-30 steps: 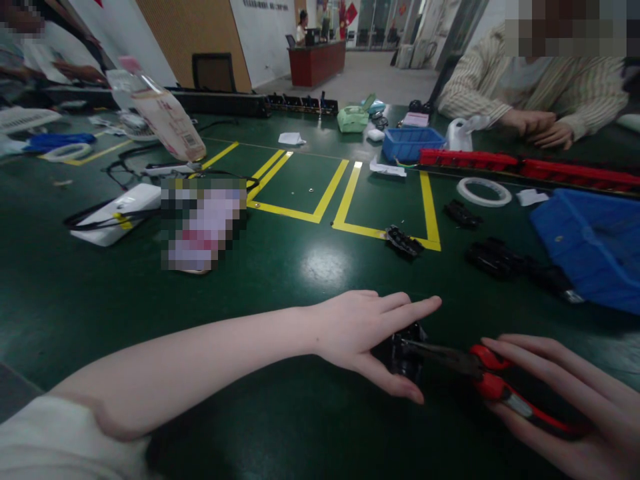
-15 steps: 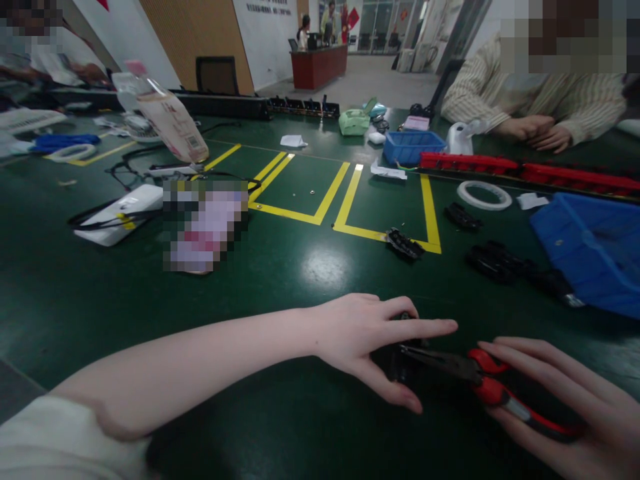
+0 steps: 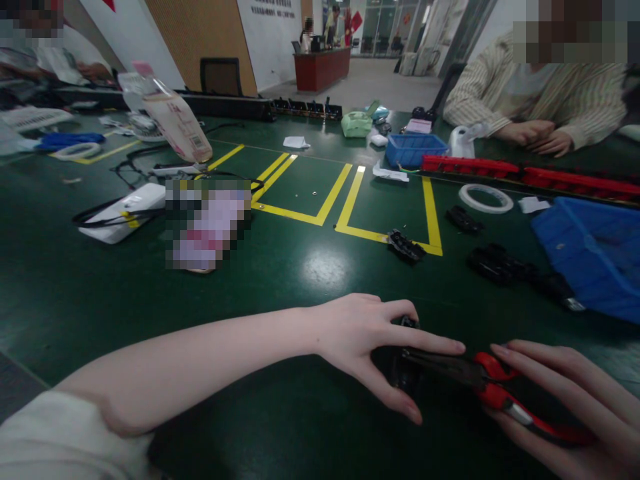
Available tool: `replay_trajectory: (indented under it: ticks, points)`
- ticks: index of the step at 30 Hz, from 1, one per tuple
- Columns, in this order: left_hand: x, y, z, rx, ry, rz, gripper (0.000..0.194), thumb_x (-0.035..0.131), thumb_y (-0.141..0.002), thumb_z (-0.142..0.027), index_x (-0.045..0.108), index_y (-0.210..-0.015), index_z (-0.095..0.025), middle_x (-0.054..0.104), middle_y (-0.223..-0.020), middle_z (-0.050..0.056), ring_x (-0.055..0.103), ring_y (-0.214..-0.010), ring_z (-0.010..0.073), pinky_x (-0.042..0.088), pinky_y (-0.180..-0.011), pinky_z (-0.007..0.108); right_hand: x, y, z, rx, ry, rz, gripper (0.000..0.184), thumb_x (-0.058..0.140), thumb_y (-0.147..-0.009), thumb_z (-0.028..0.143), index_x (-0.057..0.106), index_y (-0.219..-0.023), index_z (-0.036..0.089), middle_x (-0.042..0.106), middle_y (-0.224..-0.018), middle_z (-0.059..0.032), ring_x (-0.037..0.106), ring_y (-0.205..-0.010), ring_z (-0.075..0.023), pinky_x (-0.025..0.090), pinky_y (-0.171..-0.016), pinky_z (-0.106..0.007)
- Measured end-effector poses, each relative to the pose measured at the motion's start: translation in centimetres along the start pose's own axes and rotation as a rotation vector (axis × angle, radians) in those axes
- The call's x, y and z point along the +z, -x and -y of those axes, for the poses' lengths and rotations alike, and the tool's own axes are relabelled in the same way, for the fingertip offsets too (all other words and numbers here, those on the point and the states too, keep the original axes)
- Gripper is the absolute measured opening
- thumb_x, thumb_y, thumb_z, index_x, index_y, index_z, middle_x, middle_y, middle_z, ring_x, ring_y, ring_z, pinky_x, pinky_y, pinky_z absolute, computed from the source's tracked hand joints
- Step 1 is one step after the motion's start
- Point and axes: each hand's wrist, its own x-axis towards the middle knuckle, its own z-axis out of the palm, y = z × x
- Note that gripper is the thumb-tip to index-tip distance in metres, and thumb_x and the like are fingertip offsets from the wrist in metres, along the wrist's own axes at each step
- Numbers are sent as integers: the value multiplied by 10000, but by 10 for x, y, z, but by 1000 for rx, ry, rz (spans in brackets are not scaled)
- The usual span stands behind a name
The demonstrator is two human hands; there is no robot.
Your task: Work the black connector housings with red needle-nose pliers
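My left hand (image 3: pixel 373 343) lies over a small black plastic part (image 3: pixel 400 370) on the green table, thumb and fingers closed around it and pinning it down. My right hand (image 3: pixel 570 407) grips red-handled pliers (image 3: pixel 493 393) at the lower right. The dark jaws of the pliers reach left into the black part, just under my left fingers.
Black parts (image 3: pixel 406 245) (image 3: pixel 500 261) lie beyond my hands, near yellow floor-tape lines (image 3: pixel 430 213). A blue bin (image 3: pixel 590 247) stands at the right, a smaller blue tray (image 3: pixel 413 148) and red strips (image 3: pixel 525 170) behind. A person in a striped shirt (image 3: pixel 540 100) sits across the table. A white box (image 3: pixel 123 212) and cables lie left.
My left fingers have curled down over the black part and the hand slid slightly right and lower. The pliers stayed in the part and my right hand shifted a little lower.
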Motion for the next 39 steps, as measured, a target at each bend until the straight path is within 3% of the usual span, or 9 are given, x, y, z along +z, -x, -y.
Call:
replay_trajectory:
  ticks: [4,7,15,21,26,34,39]
  points:
    - [-2,-1,0,-12,57,-33,946,594,-753,-703,294,-1471,-166,576,-1080,82,575,-791,184,430,-688,261,0,-3,0,6,-15,-32,404,629,-789,326,588,-1188,279,624,-1069,-62,647,-864,-233,520,-713,-362]
    - [-2,-2,-1,-23,95,-53,998,611,-746,-687,260,-1470,-96,616,-1059,100,580,-786,193,431,-693,270,-2,-4,-2,-78,11,0,463,646,-772,307,557,-1223,245,615,-1083,-76,644,-875,-216,531,-701,-334]
    - [-2,-3,-1,-15,109,-61,997,628,-743,-669,268,-1462,-79,623,-1115,123,594,-794,195,440,-701,278,-3,-6,3,-1,39,-2,380,585,-823,312,545,-1192,231,593,-1085,-75,622,-883,-206,499,-739,-342]
    - [-3,-3,-2,-41,112,-43,980,640,-739,-663,291,-1456,-93,632,-1108,105,597,-802,193,442,-738,273,-2,-10,-9,-156,94,-14,467,656,-728,308,555,-1173,210,618,-1039,-103,604,-928,-288,452,-806,-442]
    - [-3,-3,-2,-31,93,-46,963,622,-754,-668,314,-1445,-72,631,-1098,106,595,-799,189,440,-744,268,-4,-7,-14,-230,178,-50,421,633,-738,317,585,-1138,198,648,-992,-117,610,-899,-311,430,-813,-482]
    - [-4,-2,1,-35,106,-5,910,544,-813,-673,316,-1440,-54,629,-1115,121,603,-851,204,440,-752,274,-6,2,-26,-311,307,-65,567,674,-652,351,588,-1195,211,705,-922,-117,622,-888,-362,385,-832,-539]
    - [-4,-2,0,-46,105,-6,922,578,-787,-677,336,-1432,-65,637,-1102,115,601,-827,202,433,-724,276,-6,-5,-17,-265,259,-78,478,640,-685,345,591,-1138,201,707,-868,-137,611,-854,-373,379,-820,-560]
